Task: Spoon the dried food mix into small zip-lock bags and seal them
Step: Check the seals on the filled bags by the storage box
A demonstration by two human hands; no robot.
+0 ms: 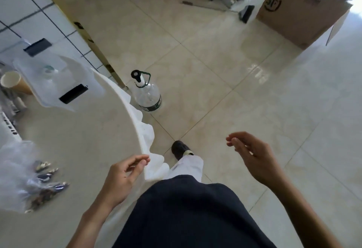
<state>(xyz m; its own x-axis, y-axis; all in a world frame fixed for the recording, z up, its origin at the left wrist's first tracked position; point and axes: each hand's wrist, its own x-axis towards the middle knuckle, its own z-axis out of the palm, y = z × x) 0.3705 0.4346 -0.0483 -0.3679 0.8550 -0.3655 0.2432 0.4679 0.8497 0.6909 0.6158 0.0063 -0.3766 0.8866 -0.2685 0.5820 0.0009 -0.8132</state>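
Here I see both hands empty, fingers loosely curled: left hand (pixel 125 175) at the surface (pixel 78 140) edge, right hand (pixel 252 159) over the floor (pixel 254 91), filled bags (pixel 45 187) well left.

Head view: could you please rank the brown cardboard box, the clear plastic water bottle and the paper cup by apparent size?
1. Brown cardboard box, largest by far.
2. Clear plastic water bottle.
3. Paper cup, smallest, partly hidden behind plastic.
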